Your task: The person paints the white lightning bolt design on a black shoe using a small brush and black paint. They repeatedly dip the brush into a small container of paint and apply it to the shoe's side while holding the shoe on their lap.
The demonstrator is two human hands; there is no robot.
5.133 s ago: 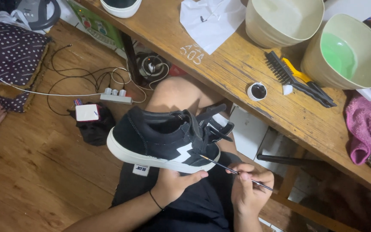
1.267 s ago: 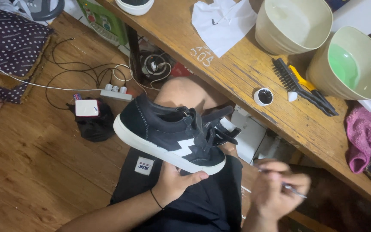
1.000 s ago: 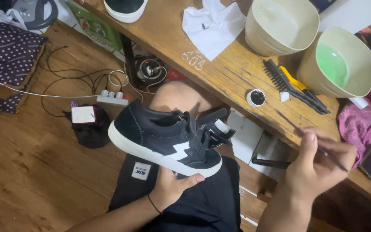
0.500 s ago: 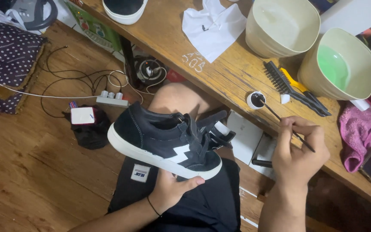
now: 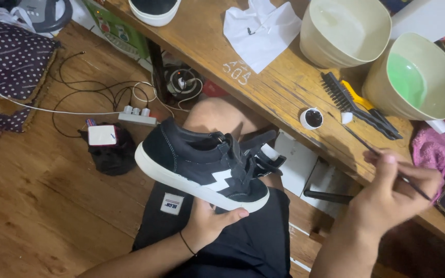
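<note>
A black shoe (image 5: pixel 202 167) with a white sole and a white zigzag mark on its side is held up over the lap by the left hand (image 5: pixel 209 224), whose fingers are curled under the sole near the toe, the thumb lying along the sole's edge. A thin brush (image 5: pixel 382 157) is pinched between the closed fingers of the right hand (image 5: pixel 395 198), its tip angled up toward a small round pot (image 5: pixel 312 118) of dark paint standing near the front edge of the bench (image 5: pixel 207 46); tip and pot are apart.

A white rectangular label (image 5: pixel 171 203) with a dark band is seen on the black shorts just below the shoe. A small white box (image 5: pixel 102 135) with a red edge rests on a dark bundle on the floor, beside a white power strip (image 5: pixel 137 118) and loose cables. A green package (image 5: pixel 122 38) stands under the bench at the left. White chalk-like marks (image 5: pixel 235 72) are written on the bench top below a crumpled white cloth (image 5: pixel 261 31). Flat white cartons (image 5: pixel 310 167) lie under the bench edge behind the shoe.

Two pale tubs (image 5: pixel 382 56) are set at the bench's far side, with a black brush (image 5: pixel 346 100) and a yellow-handled tool (image 5: pixel 359 98) just in front of them. A pink cloth (image 5: pixel 433 154) lies by the right hand. Bare bench is left between the pot and the cloth; open wooden floor (image 5: pixel 37 216) lies to the left of the lap.
</note>
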